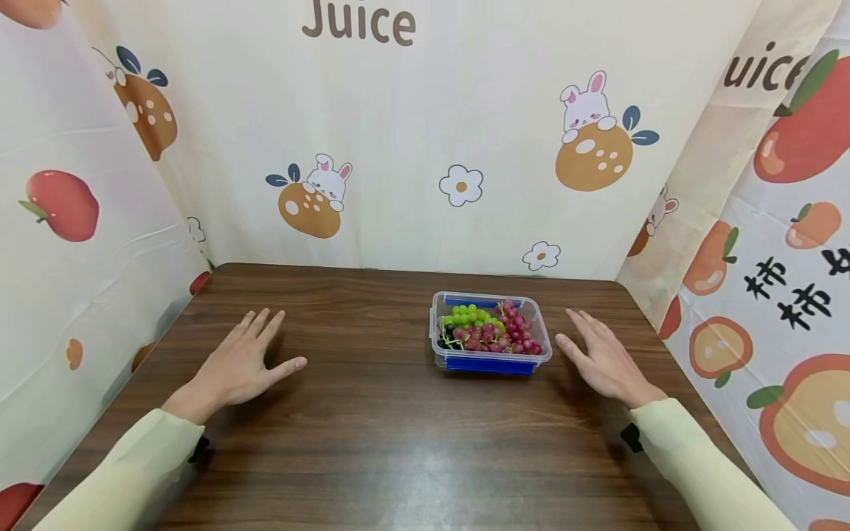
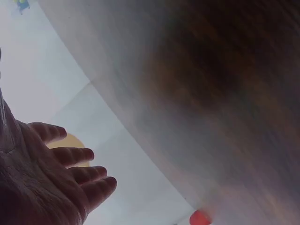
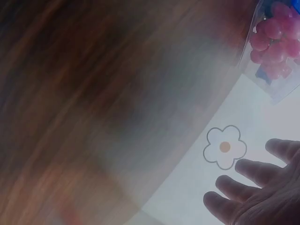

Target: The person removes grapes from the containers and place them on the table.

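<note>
A clear plastic box (image 1: 491, 361) with blue clips stands right of the table's middle, no lid over its top. Inside lie green grapes (image 1: 473, 316), red grapes (image 1: 488, 338) and a few dark ones at the left end. My right hand (image 1: 607, 360) is just to the right of the box, apart from it, fingers extended and holding nothing. Well to the left of the box, my left hand (image 1: 242, 363) has its fingers spread and thumb out, also holding nothing. In the right wrist view, red grapes (image 3: 276, 40) show through the box wall beyond my fingers.
The dark wooden table (image 1: 372, 442) has its far edge against a printed curtain (image 1: 398, 133). More printed cloth (image 1: 783, 258) hangs at the right side, and another cloth (image 1: 80, 295) at the left.
</note>
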The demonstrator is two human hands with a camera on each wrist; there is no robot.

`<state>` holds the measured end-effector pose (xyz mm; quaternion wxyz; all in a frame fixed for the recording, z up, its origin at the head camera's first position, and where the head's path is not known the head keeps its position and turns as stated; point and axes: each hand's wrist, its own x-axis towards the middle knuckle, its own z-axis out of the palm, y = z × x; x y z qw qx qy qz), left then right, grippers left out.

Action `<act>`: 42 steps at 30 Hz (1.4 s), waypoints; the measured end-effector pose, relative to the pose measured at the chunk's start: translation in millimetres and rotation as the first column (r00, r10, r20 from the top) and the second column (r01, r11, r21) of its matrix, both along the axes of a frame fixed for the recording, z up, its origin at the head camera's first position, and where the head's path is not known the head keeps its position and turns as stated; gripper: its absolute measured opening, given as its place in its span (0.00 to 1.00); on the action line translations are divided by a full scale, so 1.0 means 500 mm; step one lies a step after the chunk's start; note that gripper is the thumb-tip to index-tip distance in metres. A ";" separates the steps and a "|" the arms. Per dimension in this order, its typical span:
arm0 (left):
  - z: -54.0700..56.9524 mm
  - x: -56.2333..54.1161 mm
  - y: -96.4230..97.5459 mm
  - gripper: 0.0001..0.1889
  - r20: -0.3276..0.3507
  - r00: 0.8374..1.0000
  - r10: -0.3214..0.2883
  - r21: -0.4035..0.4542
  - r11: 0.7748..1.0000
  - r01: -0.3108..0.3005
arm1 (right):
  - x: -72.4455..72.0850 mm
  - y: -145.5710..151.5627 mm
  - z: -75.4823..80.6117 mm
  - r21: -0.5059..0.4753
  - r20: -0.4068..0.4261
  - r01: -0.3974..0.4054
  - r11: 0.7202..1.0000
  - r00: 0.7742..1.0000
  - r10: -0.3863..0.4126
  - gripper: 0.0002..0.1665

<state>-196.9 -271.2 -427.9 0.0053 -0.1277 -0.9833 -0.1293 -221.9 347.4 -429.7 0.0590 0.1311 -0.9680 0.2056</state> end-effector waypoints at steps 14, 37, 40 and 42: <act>-0.004 0.004 0.017 0.56 -0.017 1.000 -0.019 0.015 1.000 0.019 | -0.005 -0.023 0.006 -0.082 0.027 -0.005 0.997 1.000 0.007 0.42; -0.006 0.013 0.048 0.55 -0.032 0.999 -0.042 0.059 0.997 0.043 | -0.019 -0.045 -0.005 -0.220 0.108 0.006 0.976 0.994 0.019 0.39; -0.007 0.014 0.051 0.55 -0.030 0.999 -0.042 0.062 0.997 0.044 | -0.022 -0.049 -0.006 -0.226 0.108 0.010 0.974 0.994 0.015 0.39; -0.007 0.015 0.054 0.55 -0.029 0.999 -0.045 0.064 0.997 0.047 | -0.023 -0.051 -0.007 -0.229 0.110 0.012 0.973 0.994 0.014 0.38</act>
